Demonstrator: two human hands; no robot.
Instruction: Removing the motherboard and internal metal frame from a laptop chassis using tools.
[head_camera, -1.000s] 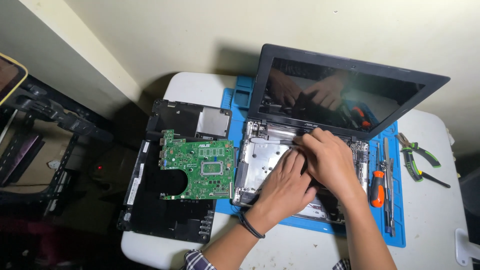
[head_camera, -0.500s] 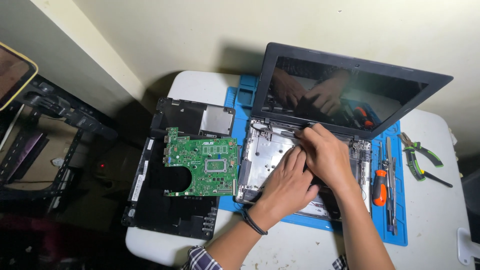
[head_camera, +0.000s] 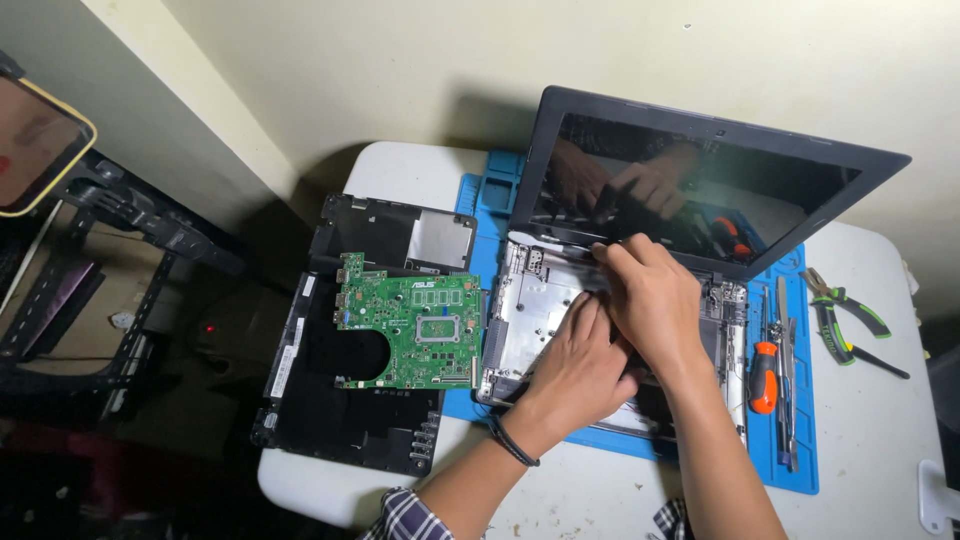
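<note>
Head view, white table (head_camera: 880, 420) with one blue work mat (head_camera: 795, 470) on it. One opened laptop chassis (head_camera: 535, 310) lies on the mat, silver inner frame exposed, its one dark screen (head_camera: 700, 190) raised at 12 o'clock and mirroring both hands. Left hand (head_camera: 575, 365) rests flat on the chassis interior, fingers loosely extended and close together, pressing down; whether anything lies under the palm cannot be told. One dark band (head_camera: 512, 442) on that wrist. Right hand (head_camera: 650, 300) sits just at 1 o'clock of the left, overlapping it, fingers curled narrow and tips pinched down at the rear edge of the chassis near the hinge; what they pinch is too small to tell. At 9 o'clock of the chassis: one green circuit board (head_camera: 410, 320), lying on one black bottom cover (head_camera: 340, 420) that overhangs the table edge. At 3 o'clock of the hands, on the mat: one orange-handled screwdriver (head_camera: 763, 378), with slim metal tools (head_camera: 785, 380) just beside it, number unclear. Further to 3 o'clock, off the mat: one pair of green-handled pliers (head_camera: 845, 320). Far 9 o'clock: one black stand (head_camera: 110, 260) holding one phone (head_camera: 35, 150).
</note>
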